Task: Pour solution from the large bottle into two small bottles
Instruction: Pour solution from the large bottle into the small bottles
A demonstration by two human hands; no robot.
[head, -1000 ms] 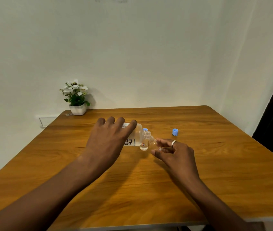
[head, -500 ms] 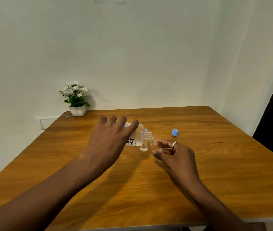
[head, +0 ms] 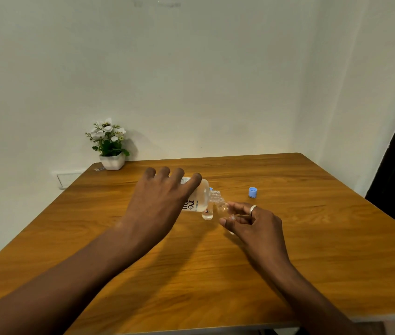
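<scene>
Count, head view: one large bottle [head: 197, 198], two small bottles, one blue cap [head: 252, 192] plainly showing, one potted plant [head: 110, 146], one ring [head: 253, 209].

A second blue sliver [head: 211, 189] is peeking out behind the large bottle's shoulder. Cannot tell whether it is another cap.

Large bottle: it is lying almost level above the middle of the tabletop [head: 312, 250], with its open threaded neck pointing to the person's right and slightly down. Clear plastic, white label with dark lettering.

First small bottle [head: 207, 213]: it is standing upright on the tabletop just under the large bottle's shoulder and is holding clear liquid.

Second small bottle [head: 223, 207]: it is being held off the tabletop, tilted, with its mouth meeting the large bottle's neck. It is clear and hard to make out. Cannot tell whether liquid is flowing.

Left hand [head: 165, 201]: it is reaching in from the lower left with its back to the camera, fingers curling over the top of the large bottle and gripping it.

Right hand [head: 257, 223]: it is coming in from the lower right, pinching the second small bottle between thumb and fingertips. The other fingers are loosely bent and the ring is sitting on one of them.

The blue cap is sitting alone on the tabletop, beyond the right hand and apart from it. The potted plant is standing at the far left corner against the wall.
</scene>
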